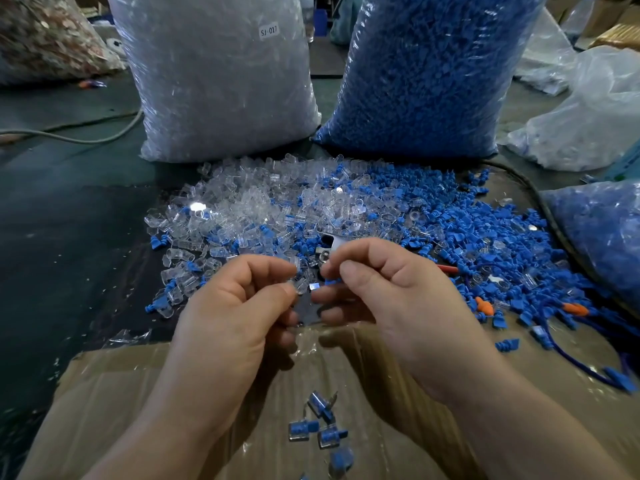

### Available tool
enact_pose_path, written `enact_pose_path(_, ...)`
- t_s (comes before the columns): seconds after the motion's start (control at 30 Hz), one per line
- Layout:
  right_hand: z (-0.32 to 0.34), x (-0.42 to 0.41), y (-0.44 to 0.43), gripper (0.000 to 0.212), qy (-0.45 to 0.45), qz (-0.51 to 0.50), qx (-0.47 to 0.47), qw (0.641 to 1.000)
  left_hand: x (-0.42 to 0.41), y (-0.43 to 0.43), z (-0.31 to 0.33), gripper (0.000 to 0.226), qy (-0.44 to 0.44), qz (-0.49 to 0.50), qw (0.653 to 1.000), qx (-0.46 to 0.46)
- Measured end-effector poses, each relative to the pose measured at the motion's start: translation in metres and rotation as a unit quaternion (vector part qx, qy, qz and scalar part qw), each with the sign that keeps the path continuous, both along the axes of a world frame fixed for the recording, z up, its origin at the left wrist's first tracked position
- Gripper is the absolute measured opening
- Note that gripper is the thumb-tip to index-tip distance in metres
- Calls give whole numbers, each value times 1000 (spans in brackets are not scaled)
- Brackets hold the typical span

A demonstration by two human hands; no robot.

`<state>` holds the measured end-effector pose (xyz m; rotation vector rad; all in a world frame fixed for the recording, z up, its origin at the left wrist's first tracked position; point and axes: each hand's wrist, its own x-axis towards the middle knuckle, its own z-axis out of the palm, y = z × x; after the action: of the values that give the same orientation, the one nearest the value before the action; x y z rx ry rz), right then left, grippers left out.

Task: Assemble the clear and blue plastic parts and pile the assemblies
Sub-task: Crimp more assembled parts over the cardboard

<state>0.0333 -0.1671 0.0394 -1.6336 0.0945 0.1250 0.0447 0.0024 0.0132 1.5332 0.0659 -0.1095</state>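
Observation:
My left hand (239,303) pinches a clear plastic part (300,285) between thumb and fingers. My right hand (391,289) pinches a blue plastic part (330,282) just to the right of it; the two parts are almost touching. Beyond my hands lies a mixed heap of loose clear parts (249,206) and blue parts (485,237). Near me, on the cardboard (138,393), sits a small pile of finished assemblies (320,427), blue inside clear.
A big bag of clear parts (218,74) and a big bag of blue parts (426,74) stand behind the heap. Another blue-filled bag (602,237) lies at the right. A few orange pieces (575,309) and a blue cord (571,358) lie at the right.

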Motion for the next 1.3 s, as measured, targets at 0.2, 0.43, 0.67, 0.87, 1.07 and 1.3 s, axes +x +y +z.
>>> enact_pose_path(0.2, -9, -3, 3, 14, -243, 15, -256, 935, -1, -3, -2, 17, -5, -10, 1000, 24)
enact_pose_path(0.43, -16, -1, 6, 3, -317, 14, -285, 904, -4, -6, 5, 20, -6, -13, 1000, 13)
enact_pose_path(0.67, -22, 2, 4, 15, -359, 45, -339, 868, -4, -3, 7, 21, 35, -43, 997, -47)
enact_pose_path(0.87, -19, 7, -8, 40, -304, 58, -477, 822, 0, -4, 0, 22, -4, -32, 999, -6)
enact_pose_path(1.07, -21, 20, -42, 70, -52, 39, -658, 750, 4, 1, -2, 27, 7, -17, 1000, 5)
enact_pose_path(1.3, -15, 26, -48, 73, -24, 45, -672, 739, 5, 3, -5, 29, 6, -24, 1000, 16)
